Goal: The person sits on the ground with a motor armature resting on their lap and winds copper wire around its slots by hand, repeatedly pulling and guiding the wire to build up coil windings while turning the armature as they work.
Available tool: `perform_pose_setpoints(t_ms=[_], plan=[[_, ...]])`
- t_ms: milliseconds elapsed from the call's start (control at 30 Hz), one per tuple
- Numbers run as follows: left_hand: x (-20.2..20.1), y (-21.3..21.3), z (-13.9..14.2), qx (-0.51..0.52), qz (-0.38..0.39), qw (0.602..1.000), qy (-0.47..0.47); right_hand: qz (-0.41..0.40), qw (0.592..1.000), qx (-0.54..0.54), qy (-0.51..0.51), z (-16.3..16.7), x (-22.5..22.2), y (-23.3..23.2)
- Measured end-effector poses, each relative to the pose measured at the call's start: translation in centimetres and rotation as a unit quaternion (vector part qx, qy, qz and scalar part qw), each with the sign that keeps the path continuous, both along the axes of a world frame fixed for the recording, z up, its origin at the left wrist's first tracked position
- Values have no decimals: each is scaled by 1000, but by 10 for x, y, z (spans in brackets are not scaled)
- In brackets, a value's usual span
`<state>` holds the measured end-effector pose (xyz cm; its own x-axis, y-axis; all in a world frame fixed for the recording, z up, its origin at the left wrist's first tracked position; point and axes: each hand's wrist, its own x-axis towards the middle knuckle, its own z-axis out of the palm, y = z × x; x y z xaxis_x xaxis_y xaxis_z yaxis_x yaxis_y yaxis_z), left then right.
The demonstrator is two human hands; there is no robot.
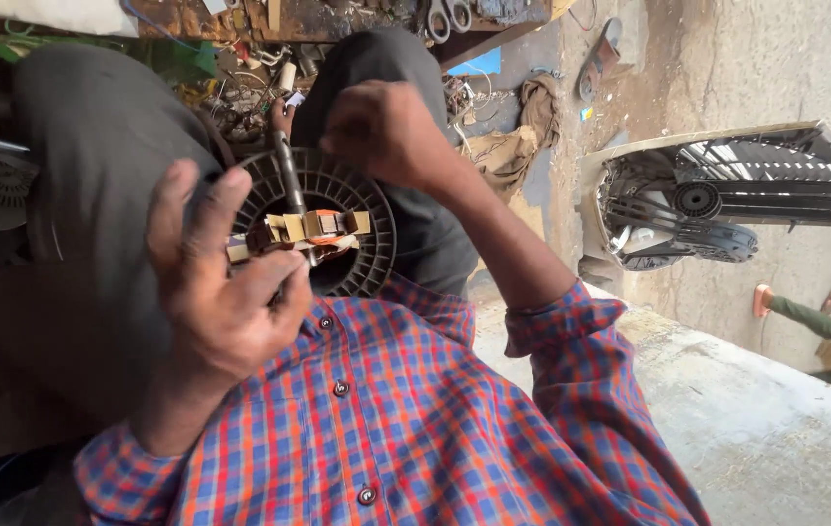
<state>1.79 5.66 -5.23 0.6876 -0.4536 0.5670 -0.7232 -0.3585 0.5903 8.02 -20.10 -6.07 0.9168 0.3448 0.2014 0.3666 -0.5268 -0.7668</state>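
Observation:
A round black motor stator (362, 229) with ribbed rim and tan paper slot strips lies on my lap, between my dark trouser knees. My left hand (216, 287) grips its left rim, the thumb pressing on the strips near the middle. A thin metal rod tool (289, 180) stands on the stator's centre. My right hand (386, 131) is above the stator's top edge, fingers curled, a fingertip at the tool's upper end. How firmly it holds the tool is hidden.
A cluttered workbench with scissors (445, 18), wire scraps and small parts lies beyond my knees. On the concrete floor are a tan cloth (523, 127) and a white fan casing (717, 190). Another person's legs (825, 326) show at right.

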Motion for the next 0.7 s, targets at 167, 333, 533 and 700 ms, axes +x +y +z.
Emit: perform_pose_setpoints(t_ms=[167, 333, 533, 700], plan=[[26, 0, 26, -87, -52, 969, 224, -129, 991, -33, -2, 12, -5, -19], [23, -6, 2, -24, -122, 963, 238, -210, 977, 15, 47, 25, -1, -50], [-6, -4, -40, -159, -86, 928, 324, -256, 964, 65, 43, 4, -28, -84], [-11, -2, -45, -245, -110, 901, 341, -206, 971, 23, -119, 42, -33, -119]])
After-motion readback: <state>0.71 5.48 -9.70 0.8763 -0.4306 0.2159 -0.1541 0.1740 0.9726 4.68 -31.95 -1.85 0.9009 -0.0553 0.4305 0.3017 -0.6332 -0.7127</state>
